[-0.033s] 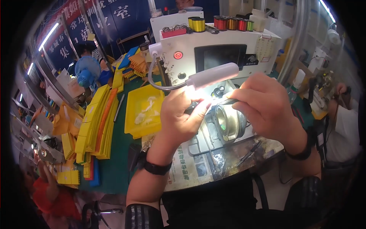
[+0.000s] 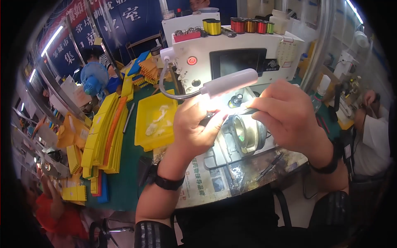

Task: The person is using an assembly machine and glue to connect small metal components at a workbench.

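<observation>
Under a bright white gooseneck lamp (image 2: pixel 229 83), both hands work at the front of a white machine (image 2: pixel 192 74) with a dark screen. My left hand (image 2: pixel 194 128) is closed, thumb against fingers, in strong glare that hides what it pinches. My right hand (image 2: pixel 287 109) pinches with thumb and forefinger close to the left fingertips; whatever lies between them is too small and overlit to name. Just behind the fingertips stands a dark round knob-like part (image 2: pixel 235 100). Below them sits a round metal ring-shaped fixture (image 2: pixel 249 133) on a grey base.
Left of the machine lies a yellow tray (image 2: pixel 155 136) with white scraps, then stacked yellow strips (image 2: pixel 101 132). Tweezers-like tools (image 2: pixel 269 167) rest on the worn board by the fixture. Thread spools (image 2: pixel 237 25) line the machine's top. A blue fan (image 2: pixel 94 78) and other people are farther off.
The whole view has shifted very slightly. Both hands keep the same pinched pose at the same spot.
</observation>
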The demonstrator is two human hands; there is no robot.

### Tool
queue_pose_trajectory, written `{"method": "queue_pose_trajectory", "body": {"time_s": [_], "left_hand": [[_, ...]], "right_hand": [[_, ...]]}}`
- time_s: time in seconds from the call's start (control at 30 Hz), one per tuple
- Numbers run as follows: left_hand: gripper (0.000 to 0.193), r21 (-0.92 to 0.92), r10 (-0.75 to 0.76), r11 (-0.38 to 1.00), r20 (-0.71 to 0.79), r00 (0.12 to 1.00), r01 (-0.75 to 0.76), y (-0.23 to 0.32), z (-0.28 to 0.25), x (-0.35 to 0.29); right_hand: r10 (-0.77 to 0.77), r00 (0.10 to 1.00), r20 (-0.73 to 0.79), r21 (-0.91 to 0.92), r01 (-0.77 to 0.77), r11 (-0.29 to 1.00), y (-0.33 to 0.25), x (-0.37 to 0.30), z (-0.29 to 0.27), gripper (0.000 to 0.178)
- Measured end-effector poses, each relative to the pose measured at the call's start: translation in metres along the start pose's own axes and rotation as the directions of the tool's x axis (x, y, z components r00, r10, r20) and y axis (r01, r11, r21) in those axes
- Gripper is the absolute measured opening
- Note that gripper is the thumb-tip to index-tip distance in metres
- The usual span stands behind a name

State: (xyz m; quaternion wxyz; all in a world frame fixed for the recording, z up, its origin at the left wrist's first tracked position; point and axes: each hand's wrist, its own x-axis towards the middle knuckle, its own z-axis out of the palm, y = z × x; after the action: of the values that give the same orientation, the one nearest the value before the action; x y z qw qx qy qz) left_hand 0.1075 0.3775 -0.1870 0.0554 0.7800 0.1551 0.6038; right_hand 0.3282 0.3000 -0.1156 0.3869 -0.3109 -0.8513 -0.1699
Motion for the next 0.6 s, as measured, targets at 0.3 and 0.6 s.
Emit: {"method": "queue_pose_trajectory", "body": {"time_s": [0.3, 0.6], "left_hand": [[0.012, 0.034, 0.030, 0.999, 0.131, 0.991, -0.035, 0.001, -0.021, -0.005], [0.012, 0.071, 0.100, 0.992, 0.079, 0.992, -0.105, -0.004, -0.028, -0.003]], "right_hand": [[-0.023, 0.999, 0.027, 0.023, 0.023, 0.999, 0.003, 0.007, 0.013, 0.015], [0.005, 0.999, 0.044, -0.061, -0.002, 0.998, 0.004, 0.006, 0.028, 0.013]]}}
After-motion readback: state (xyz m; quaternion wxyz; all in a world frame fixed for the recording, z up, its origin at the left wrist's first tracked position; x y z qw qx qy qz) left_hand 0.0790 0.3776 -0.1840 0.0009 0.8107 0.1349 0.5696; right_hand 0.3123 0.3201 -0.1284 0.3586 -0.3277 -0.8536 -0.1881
